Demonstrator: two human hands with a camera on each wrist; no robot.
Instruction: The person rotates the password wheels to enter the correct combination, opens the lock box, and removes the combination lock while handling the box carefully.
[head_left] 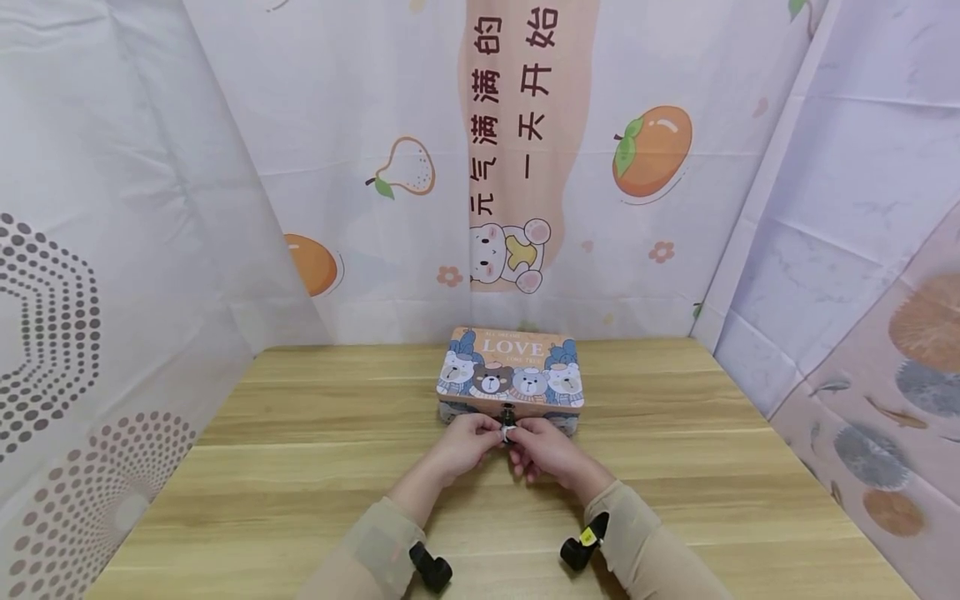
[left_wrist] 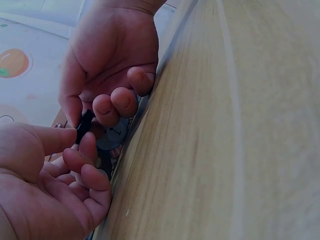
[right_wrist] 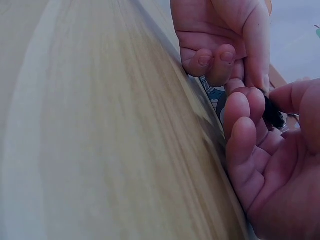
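Observation:
A tin box (head_left: 512, 367) printed with bears and the word LOVE sits, lid down, near the table's back edge. At the middle of its front, below the metal clasp (head_left: 508, 410), is a small black lock (left_wrist: 85, 126), mostly covered by fingers. My left hand (head_left: 467, 442) pinches it from the left between thumb and forefinger. From the other side my right hand (head_left: 551, 454) pinches the same lock (right_wrist: 272, 114) with thumb and forefinger. The remaining fingers of both hands curl loosely beneath, close to the tabletop. Whether the lock is fastened cannot be seen.
The wooden table (head_left: 315, 467) extends to both sides of the box and in front of it. A printed curtain (head_left: 337, 100) hangs behind, with more cloth at left and right. Black wrist cameras (head_left: 431, 568) sit on both sleeves, above the tabletop.

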